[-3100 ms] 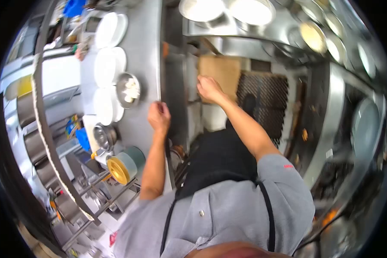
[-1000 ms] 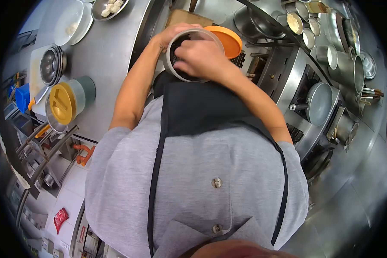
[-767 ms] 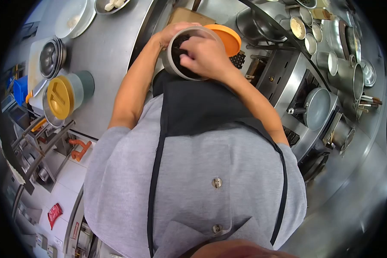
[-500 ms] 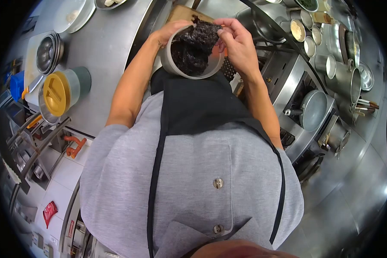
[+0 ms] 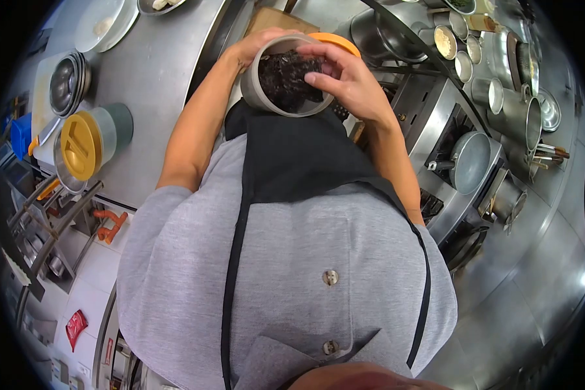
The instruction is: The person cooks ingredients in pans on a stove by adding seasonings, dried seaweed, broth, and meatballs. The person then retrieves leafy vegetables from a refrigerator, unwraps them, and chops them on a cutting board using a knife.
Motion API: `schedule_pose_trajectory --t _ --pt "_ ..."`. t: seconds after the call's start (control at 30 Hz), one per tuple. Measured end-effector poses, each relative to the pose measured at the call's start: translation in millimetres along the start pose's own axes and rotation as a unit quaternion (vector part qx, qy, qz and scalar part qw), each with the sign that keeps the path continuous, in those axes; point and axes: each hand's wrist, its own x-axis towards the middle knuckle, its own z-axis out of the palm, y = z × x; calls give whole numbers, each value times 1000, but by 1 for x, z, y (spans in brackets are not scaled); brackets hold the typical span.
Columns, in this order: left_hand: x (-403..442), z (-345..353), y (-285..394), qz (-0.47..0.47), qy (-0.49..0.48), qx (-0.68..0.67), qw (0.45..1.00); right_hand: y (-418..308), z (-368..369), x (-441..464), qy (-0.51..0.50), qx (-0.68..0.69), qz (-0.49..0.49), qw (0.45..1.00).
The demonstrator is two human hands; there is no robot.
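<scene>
A round translucent plastic tub (image 5: pixel 249 91) is tilted toward me in front of my apron. Dark, crinkled sheets that look like dried seaweed (image 5: pixel 286 81) fill much of it. My left hand (image 5: pixel 264 40) is wrapped round the tub's far left side, its fingertips hidden behind the wall. Over the tub's right rim reaches my right hand (image 5: pixel 348 75), thumb and fingers closed on the seaweed at the mouth. Just behind the tub shows the edge of an orange lid (image 5: pixel 338 43); what supports it is hidden.
On the left steel counter (image 5: pixel 159 84) are stacked metal bowls (image 5: pixel 65 84), a yellow-lidded container (image 5: pixel 81 146) and a white bowl (image 5: pixel 104 26). At right are a stove with a pan (image 5: pixel 472 162), and several pots and small containers. A red packet (image 5: pixel 76 328) lies at lower left.
My right hand has lowered the seaweed from above the rim into the tub. The orange lid, earlier mostly hidden behind the tub, now shows above its right side.
</scene>
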Motion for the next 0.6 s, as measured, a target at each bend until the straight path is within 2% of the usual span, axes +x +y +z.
schedule_pose_trajectory --t 0.07,0.1,0.13,0.2,0.27,0.33,0.4,0.47,0.6 --pt "0 -3 -1 -16 5 4 1000 -3 -2 -6 -25 79 53 995" --pt "-1 -3 -2 -16 4 2 1000 -9 -2 -9 -12 160 62 985" --pt "-2 -3 -2 -23 4 -4 1000 -7 -4 -9 -12 160 63 985" --pt "-1 -7 -6 -28 3 -10 1000 1 -11 -9 17 314 49 948" --pt "5 -19 -19 -2 -7 21 1000 12 -18 -10 26 341 27 939" --pt "6 -14 -15 3 -13 40 999 14 -21 -13 23 441 27 897" --pt "7 -9 -12 6 -23 58 998 19 -21 -16 35 447 28 893" --pt "6 -7 -9 -43 11 20 999 20 -20 -19 50 455 24 889" --pt "15 1 -2 -53 -19 41 998 22 -19 -30 90 461 7 883"
